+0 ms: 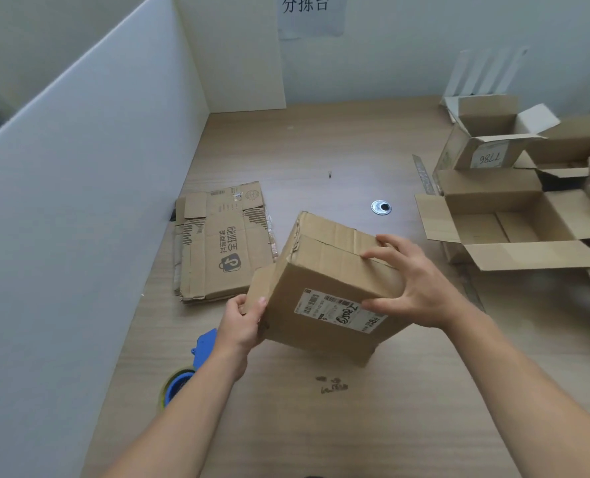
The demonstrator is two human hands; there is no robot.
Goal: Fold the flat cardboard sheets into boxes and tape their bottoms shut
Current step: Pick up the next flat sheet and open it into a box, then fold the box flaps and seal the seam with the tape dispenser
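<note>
A folded brown cardboard box (pixel 321 270) with a white shipping label is held tilted above the wooden table (pixel 338 426), its closed flaps facing up. My left hand (pixel 242 322) grips its lower left flap edge, thumb on the side panel. My right hand (pixel 411 281) clasps the right end, fingers on the top flaps and thumb by the label. A stack of flat cardboard sheets (pixel 223 243) lies at the left against the white partition. A blue tape dispenser (pixel 191 367) with a tape roll sits partly hidden under my left forearm.
Several assembled open boxes (pixel 514 215) crowd the right side of the table. A white partition (pixel 90 208) walls the left side and a white wall the back. A metal cable grommet (pixel 381 207) is set in the table's middle.
</note>
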